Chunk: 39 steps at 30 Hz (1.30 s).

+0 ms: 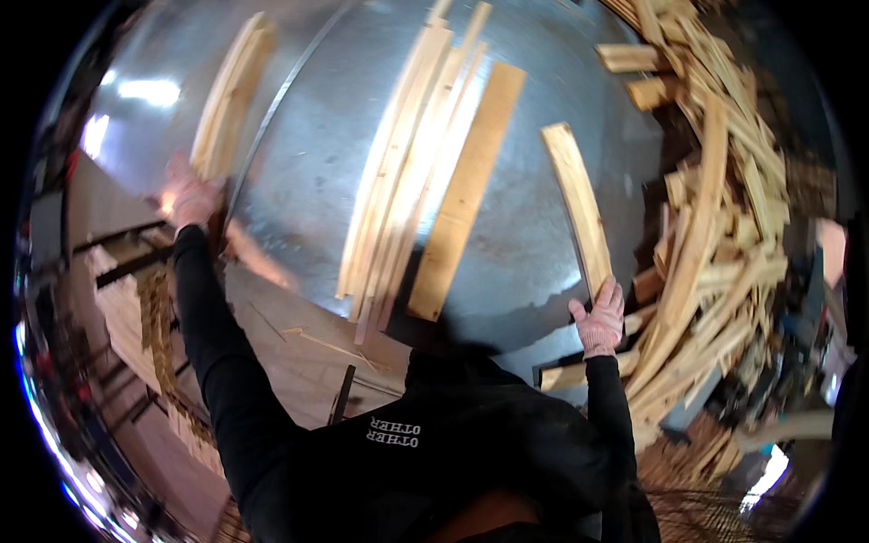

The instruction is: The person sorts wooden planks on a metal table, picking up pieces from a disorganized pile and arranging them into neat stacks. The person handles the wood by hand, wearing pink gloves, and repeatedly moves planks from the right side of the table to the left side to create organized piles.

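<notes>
My left hand (188,195), in a pale pinkish glove, is at the near end of a few wooden boards (231,100) lying together on the far left of the metal table (308,163). Its fingers look spread beside the boards, though they are somewhat blurred. On the right, my right hand (599,321), gloved alike, has its thumb apart and its fingers flat against the near end of a short plank (577,199). Between my hands lie several long narrow boards (398,172) side by side, with a wider, darker plank (468,190) just right of them.
A large heap of loose wood pieces (715,244) runs along the table's right side. A thin dark strip (276,100) crosses the tabletop on the left. Stacked lumber (136,317) stands at lower left. Thin wood slivers (335,348) lie below the table's near edge.
</notes>
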Tool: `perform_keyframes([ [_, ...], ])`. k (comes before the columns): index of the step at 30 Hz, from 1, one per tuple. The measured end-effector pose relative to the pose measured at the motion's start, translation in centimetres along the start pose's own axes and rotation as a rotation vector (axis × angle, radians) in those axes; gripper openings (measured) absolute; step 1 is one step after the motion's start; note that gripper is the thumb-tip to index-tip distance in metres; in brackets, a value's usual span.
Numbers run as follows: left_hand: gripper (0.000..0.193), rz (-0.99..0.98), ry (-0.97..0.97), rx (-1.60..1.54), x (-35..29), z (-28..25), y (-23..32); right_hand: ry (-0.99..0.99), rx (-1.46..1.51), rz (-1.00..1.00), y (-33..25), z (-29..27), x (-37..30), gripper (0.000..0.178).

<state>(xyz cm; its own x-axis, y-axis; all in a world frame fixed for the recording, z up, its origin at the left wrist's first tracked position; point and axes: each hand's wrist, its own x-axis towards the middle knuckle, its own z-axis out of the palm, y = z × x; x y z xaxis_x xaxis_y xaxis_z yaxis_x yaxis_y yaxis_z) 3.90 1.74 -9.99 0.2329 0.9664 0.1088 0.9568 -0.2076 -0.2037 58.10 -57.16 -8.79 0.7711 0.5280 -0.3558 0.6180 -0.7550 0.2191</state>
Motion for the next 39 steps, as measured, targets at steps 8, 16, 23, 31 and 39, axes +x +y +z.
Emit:
perform_keyframes([
  [8, 0.074, 0.401, 0.076, -0.567, -7.7, -14.0, 17.4, -0.146, 0.623, -0.07, 2.7, -2.2, 0.2, 0.072],
  [16, 0.101, 0.332, -0.145, -0.491, -32.1, -9.8, 35.8, -0.771, 2.385, -0.096, 0.2, -8.2, -3.1, 0.068],
  [23, 0.064, -0.145, -0.75, -1.714, -36.7, -12.1, 38.9, -0.446, 1.575, -0.126, 0.6, -6.8, -3.8, 0.065],
  [31, 0.039, -0.375, -1.205, -2.207, -41.1, -18.0, 47.0, 0.536, 0.738, -0.458, 4.4, -8.2, -7.1, 0.069],
  [39, 0.039, -0.403, -0.997, -1.944, -41.7, -14.5, 48.7, 0.403, 0.173, 0.068, 20.5, -0.5, -6.4, 0.1],
])
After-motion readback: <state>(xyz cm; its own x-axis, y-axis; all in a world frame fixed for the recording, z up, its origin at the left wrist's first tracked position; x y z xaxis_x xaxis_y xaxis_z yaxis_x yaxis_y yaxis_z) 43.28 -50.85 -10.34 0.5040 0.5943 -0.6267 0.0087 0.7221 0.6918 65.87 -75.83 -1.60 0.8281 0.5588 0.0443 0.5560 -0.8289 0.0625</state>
